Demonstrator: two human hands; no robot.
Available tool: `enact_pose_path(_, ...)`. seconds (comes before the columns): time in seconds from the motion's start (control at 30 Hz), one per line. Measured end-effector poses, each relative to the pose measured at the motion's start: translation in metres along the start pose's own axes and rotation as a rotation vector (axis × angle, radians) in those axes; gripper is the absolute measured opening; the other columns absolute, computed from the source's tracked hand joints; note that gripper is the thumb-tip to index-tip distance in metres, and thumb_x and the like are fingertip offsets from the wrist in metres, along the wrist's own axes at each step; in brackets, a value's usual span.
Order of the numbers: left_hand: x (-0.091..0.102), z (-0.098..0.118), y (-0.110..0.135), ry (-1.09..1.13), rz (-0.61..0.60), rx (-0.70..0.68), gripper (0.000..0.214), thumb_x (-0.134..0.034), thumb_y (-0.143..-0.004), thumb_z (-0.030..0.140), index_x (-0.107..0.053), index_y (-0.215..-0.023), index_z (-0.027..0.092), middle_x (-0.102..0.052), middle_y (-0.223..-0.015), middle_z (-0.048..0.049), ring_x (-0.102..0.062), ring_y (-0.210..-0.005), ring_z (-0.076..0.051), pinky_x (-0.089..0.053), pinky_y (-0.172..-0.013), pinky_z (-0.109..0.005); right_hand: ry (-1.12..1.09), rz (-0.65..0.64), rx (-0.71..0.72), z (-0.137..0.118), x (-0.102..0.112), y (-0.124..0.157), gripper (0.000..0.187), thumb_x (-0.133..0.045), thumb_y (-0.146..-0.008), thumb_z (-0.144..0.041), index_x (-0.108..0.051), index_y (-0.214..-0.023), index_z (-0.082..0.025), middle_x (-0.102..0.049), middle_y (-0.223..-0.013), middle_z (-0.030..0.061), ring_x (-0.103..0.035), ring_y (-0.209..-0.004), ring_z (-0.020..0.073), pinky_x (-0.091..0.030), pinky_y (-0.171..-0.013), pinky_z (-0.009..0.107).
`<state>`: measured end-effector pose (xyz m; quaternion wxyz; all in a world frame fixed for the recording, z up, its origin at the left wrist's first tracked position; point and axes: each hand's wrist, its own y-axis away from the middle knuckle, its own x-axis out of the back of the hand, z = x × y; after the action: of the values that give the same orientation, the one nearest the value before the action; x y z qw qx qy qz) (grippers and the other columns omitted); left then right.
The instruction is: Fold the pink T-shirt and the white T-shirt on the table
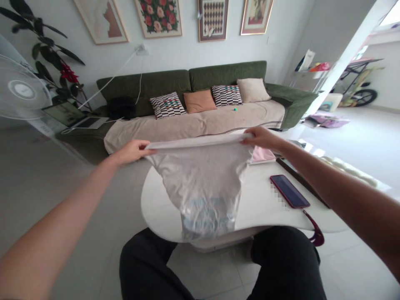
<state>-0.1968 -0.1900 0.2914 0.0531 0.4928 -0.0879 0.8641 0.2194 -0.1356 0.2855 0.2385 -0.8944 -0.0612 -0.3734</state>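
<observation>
Grey T-shirt (200,177) is pinched up by the fingers of the left hand (133,152) and right hand (261,138), and one slipped grip could dump it on the white table (268,212).

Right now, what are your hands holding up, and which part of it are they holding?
The left hand and the right hand hold a grey printed shirt by the two ends of its folded top edge.
</observation>
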Motion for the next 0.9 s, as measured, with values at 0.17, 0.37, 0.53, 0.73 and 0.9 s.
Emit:
enact_pose_path(0.17,0.056,0.025,-0.047,-0.162,0.547,-0.197,0.028,-0.056,-0.073,0.040,-0.059,-0.085,0.014,-0.052,-0.070,0.0048,-0.044,-0.063,-0.006,-0.036,-0.062,-0.020,0.260,0.364,0.107,-0.024,0.035,-0.060,0.016,-0.053,-0.070,-0.013,-0.061,-0.083,-0.005,-0.053,-0.071,0.0020,-0.039,-0.063,0.0074,-0.036,-0.067,0.025)
enact_pose_path(0.37,0.032,0.041,-0.018,-0.204,0.498,-0.304,0.023,-0.054,-0.077,0.036,-0.059,-0.093,0.019,-0.053,-0.084,0.0048,-0.048,-0.075,-0.009,-0.038,-0.071,-0.018,0.315,0.384,0.237,0.007,0.023,-0.029,0.021,-0.049,-0.069,-0.008,-0.062,-0.085,-0.012,-0.047,-0.078,0.0004,-0.043,-0.067,0.0088,-0.037,-0.066,0.023)
enact_pose_path(0.53,-0.081,-0.005,0.018,-0.129,0.148,-0.214,0.020,-0.055,-0.074,0.029,-0.062,-0.090,0.019,-0.057,-0.086,0.0002,-0.052,-0.081,-0.013,-0.038,-0.076,-0.020,0.323,0.100,0.194,0.082,-0.057,0.060,0.033,-0.035,-0.072,-0.003,-0.061,-0.091,-0.008,-0.048,-0.088,0.0050,-0.048,-0.083,0.0127,-0.037,-0.074,0.024)
enact_pose_path(0.73,-0.233,-0.041,0.094,-0.038,-0.294,-0.075,0.026,-0.046,-0.074,0.014,-0.065,-0.089,0.022,-0.058,-0.088,-0.0033,-0.055,-0.085,-0.016,-0.040,-0.075,-0.022,0.405,-0.269,0.007,0.144,-0.145,0.181,0.039,-0.033,-0.071,-0.002,-0.063,-0.092,-0.015,-0.053,-0.086,0.0083,-0.049,-0.087,0.0186,-0.042,-0.074,0.027)
enact_pose_path(0.9,-0.261,-0.044,0.120,0.127,-0.490,-0.041,0.028,-0.057,-0.070,0.026,-0.063,-0.097,0.021,-0.063,-0.083,-0.0023,-0.057,-0.079,-0.016,-0.041,-0.073,-0.024,0.414,-0.421,-0.099,0.163,-0.143,0.216,0.049,-0.033,-0.061,0.002,-0.063,-0.095,-0.018,-0.055,-0.095,0.0091,-0.051,-0.091,0.0186,-0.042,-0.080,0.029)
